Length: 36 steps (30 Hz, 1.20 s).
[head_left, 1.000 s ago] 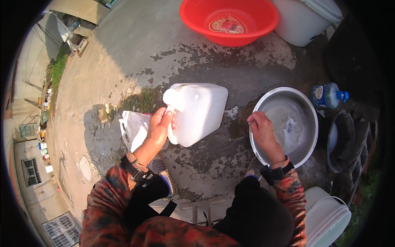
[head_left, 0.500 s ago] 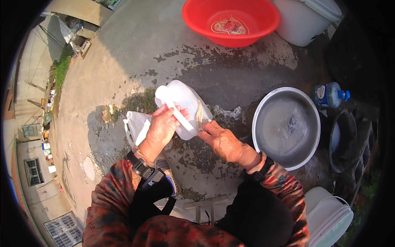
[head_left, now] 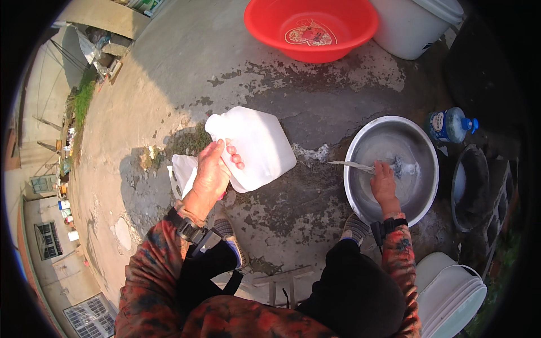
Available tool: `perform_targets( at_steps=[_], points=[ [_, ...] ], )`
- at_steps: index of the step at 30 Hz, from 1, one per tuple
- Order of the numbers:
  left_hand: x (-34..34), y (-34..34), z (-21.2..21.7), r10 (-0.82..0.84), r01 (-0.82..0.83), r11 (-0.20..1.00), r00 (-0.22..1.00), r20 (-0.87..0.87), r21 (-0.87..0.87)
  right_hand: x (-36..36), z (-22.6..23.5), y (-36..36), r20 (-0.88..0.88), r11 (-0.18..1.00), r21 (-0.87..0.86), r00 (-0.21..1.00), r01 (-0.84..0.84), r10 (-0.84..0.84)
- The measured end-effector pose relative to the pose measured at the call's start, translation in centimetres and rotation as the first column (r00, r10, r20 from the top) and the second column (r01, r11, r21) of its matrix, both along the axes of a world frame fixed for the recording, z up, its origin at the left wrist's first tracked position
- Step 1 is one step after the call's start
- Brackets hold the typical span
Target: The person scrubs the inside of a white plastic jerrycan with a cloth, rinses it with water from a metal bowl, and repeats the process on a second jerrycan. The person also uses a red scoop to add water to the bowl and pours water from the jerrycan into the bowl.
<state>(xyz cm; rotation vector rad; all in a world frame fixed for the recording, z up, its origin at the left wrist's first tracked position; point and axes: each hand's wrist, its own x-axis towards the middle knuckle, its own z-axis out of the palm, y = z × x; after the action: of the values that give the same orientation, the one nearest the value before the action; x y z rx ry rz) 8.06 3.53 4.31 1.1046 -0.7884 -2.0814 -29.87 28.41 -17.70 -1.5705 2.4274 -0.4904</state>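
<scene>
My left hand is wrapped round the handle of a white plastic jug, which it holds tilted above the ground. Over the metal basin on the right, my right hand grips a thin, pale rag strip. One end of the strip sticks out leftward past the rim. Cloudy water with some suds stands in the basin, close to the right fingertips. Behind my left wrist lies a white plastic bag, partly covered by the hand.
A red basin and a white bucket stand at the far side. Right of the metal basin are a blue-capped bottle and a dark tub. Another pale bucket is at the near right. My feet flank the concrete ground.
My right hand has left the jug and moved right to the metal basin, carrying the rag strip. The jug, still in my left hand, has turned so its broad side shows.
</scene>
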Motion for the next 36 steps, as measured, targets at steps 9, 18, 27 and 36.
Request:
perform_targets(
  at_steps=[9,18,27,36],
  points=[
    [-1.1,0.6,0.0,-0.034,0.034,0.999,0.999,0.014,-0.028,2.5,3.6,-4.4,0.488,0.989,0.131,0.873,-0.064,-0.008],
    [-2.2,1.5,0.5,-0.136,0.139,0.99,0.989,0.059,-0.039,13.9,21.3,-14.9,0.566,0.763,-0.529,0.517,-0.37,0.643],
    [-2.3,2.3,0.9,-0.252,0.252,0.967,0.946,0.205,0.026,13.2,16.8,-16.4,0.431,0.846,-0.408,0.744,-0.344,0.51],
    [-2.2,1.9,0.8,-0.249,0.295,0.951,0.908,0.337,-0.093,2.5,9.8,-6.0,0.351,0.943,-0.299,0.936,0.148,-0.035]
  ],
)
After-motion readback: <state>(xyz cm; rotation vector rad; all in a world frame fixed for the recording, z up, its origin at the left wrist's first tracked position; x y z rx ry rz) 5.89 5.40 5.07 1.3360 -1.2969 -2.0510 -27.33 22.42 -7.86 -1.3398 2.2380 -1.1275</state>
